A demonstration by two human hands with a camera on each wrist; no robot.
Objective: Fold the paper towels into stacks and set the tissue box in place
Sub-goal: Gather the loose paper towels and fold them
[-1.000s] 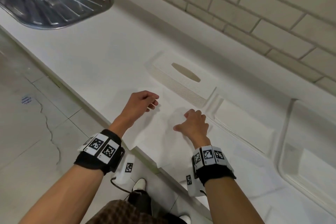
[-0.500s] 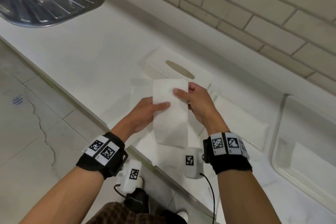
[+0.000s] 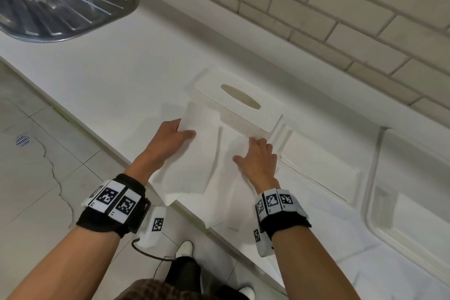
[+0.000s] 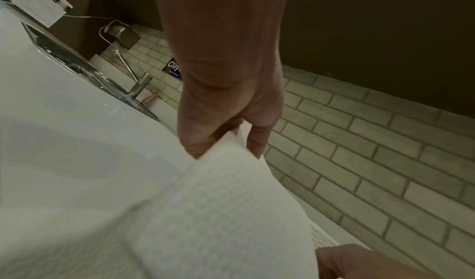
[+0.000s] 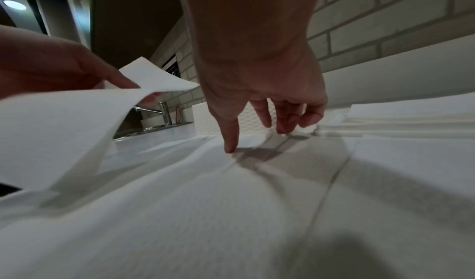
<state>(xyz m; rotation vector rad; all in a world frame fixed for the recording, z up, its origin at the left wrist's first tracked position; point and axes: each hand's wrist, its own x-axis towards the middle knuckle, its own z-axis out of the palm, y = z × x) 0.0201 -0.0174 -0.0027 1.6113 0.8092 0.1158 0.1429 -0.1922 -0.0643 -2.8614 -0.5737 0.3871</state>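
Note:
A white paper towel [image 3: 194,153] hangs lifted above the counter edge, pinched at its far left corner by my left hand [image 3: 175,133]; thumb on top, fingers beneath, as the left wrist view [image 4: 226,139] confirms. My right hand [image 3: 257,156] lies to its right with relaxed fingertips [image 5: 230,148] touching another loose towel [image 3: 233,197] flat on the counter. The white tissue box [image 3: 243,107], slot on top, stands just beyond both hands. A stack of folded towels [image 3: 319,165] sits right of the box.
The white counter [image 3: 121,61] runs diagonally, with a steel sink drainer [image 3: 58,7] at far left and a brick wall [image 3: 341,19] behind. More white towels [image 3: 414,214] lie at far right. The floor [image 3: 36,178] drops off on the near side.
The towel held up by both hands half a second ago is now held by the left hand alone, shifted left. The right hand has let go and dropped onto the towel on the counter.

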